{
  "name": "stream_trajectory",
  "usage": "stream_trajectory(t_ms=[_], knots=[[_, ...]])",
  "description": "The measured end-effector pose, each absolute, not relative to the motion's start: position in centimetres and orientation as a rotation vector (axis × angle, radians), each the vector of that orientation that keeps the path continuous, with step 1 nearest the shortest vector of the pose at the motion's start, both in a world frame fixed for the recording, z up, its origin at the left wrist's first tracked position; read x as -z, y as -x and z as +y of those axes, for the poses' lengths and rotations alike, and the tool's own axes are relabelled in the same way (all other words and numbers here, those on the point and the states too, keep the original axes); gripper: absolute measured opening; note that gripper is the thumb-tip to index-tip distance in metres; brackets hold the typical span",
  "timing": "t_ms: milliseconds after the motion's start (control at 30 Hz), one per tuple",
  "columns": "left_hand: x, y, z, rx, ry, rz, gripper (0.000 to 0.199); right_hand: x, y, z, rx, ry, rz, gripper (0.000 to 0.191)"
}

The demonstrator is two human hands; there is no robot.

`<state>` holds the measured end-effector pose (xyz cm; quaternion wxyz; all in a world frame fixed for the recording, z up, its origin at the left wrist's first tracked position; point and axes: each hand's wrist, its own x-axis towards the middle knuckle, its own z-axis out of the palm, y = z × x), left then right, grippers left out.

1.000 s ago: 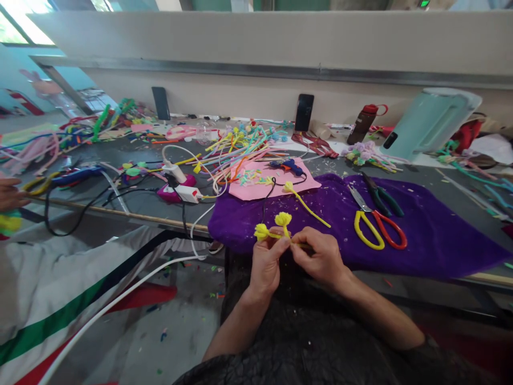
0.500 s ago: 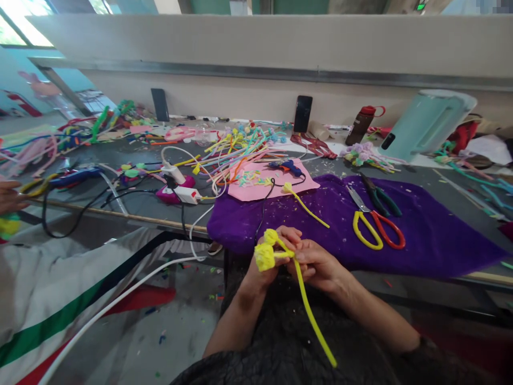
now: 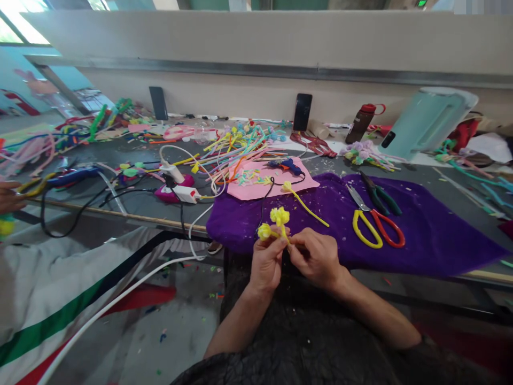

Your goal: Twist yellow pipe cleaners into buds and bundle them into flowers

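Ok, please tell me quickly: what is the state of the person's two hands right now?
Left hand: closed, pinching the yellow stems.
Right hand: closed, pinching the same stems, close beside the left.

Craft workshop. Purple cloth spread on long dark bench. On cloth: scissors, pliers. At cloth's back-left edge: pink sheet bearing blue glue gun and small coloured clippings. Behind cloth's left end: heap of coloured fuzzy stems. Left of cloth: power strip with white plug; farther left, co-worker's hand at same bench. Below cloth, to left: floor littered with coloured scraps.
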<state>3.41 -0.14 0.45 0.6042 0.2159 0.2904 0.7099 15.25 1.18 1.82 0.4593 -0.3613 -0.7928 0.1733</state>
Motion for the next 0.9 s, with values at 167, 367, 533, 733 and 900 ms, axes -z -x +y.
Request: stream_trajectory(t_ms=[167,367,533,733,900], knots=[[-0.4,-3.3,-0.4,-1.604,-0.518,0.719,0.016,-2.1,-15.3,1.2,-0.46,0.905,-1.937,0.01],[0.0,-1.8,-0.6,-1.422,-0.766,0.536,0.035,-2.6,-15.8,1.2,-1.817,0.76,-1.295,0.019],[0.1,-0.9,0.2,-1.338,-1.041,0.503,0.04,-1.2,-15.2,1.4,-2.286,0.415,-0.925,0.026],[0.2,-1.2,0.6,-1.44,-1.109,0.428,0.02,-0.8,-14.6,0.7,-2.412,0.314,-0.809,0.019],[0.2,-1.6,0.7,-1.528,-1.11,0.418,0.023,-0.9,-14.6,0.7,-2.404,0.366,-0.857,0.019]])
